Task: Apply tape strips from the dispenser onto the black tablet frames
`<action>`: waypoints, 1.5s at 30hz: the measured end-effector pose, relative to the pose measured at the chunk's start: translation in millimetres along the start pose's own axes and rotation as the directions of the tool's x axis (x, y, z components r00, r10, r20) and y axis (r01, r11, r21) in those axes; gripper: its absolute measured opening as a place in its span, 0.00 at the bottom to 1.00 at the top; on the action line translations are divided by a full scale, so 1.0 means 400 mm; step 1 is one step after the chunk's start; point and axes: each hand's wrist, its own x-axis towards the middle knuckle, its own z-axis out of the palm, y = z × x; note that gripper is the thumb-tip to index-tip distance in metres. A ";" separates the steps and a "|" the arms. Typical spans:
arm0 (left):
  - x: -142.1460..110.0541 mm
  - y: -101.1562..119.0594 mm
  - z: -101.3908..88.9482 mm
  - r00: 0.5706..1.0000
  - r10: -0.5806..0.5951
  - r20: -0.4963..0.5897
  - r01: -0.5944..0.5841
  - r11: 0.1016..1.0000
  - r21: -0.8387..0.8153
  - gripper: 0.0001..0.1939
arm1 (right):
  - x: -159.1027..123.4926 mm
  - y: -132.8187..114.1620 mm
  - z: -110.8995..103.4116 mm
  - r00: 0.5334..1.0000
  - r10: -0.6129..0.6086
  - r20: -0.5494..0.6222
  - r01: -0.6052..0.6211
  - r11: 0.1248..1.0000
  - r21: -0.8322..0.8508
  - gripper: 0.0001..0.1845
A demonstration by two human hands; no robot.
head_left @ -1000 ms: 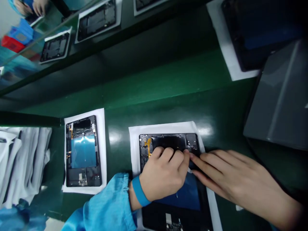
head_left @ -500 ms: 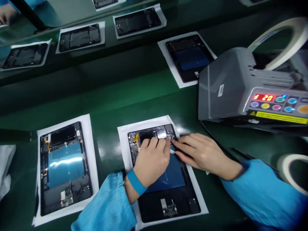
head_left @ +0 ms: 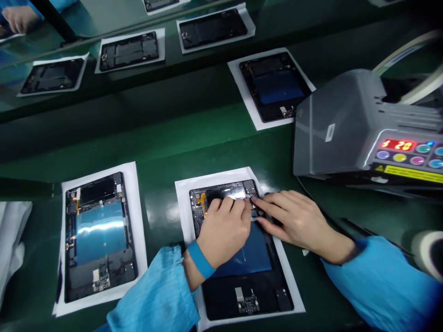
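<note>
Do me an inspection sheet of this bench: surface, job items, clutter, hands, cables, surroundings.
Surface: glossy dark green workbench.
Job items: open black rectangular tablet with dark blue panel, lying on white paper-like sheet.
Clutter: round white tape roll at right; small white scrap right of the sheet.
Left hand: bare, blue wristband, fingers curled over the tablet's upper part.
Right hand: bare, narrow white strip at its thumb tip; grip unclear.
Cables: thin black cable near the boxy grey machine.
Surroundings: second open tablet at left; another person's hand, upper left.
</note>
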 end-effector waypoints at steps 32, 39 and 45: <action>0.004 -0.005 -0.002 1.000 -0.024 -0.013 0.023 0.998 -0.066 0.16 | 0.031 -0.016 0.003 0.987 0.131 -0.089 -0.144 0.975 -0.170 0.03; 0.005 -0.005 -0.004 1.000 -0.029 0.011 0.030 0.997 -0.072 0.16 | 0.026 -0.016 0.009 0.987 0.140 -0.076 -0.152 0.971 -0.183 0.04; 0.006 -0.004 -0.003 1.000 -0.030 0.001 0.030 0.997 -0.070 0.15 | 0.031 -0.017 0.009 0.986 0.135 -0.093 -0.151 0.970 -0.190 0.04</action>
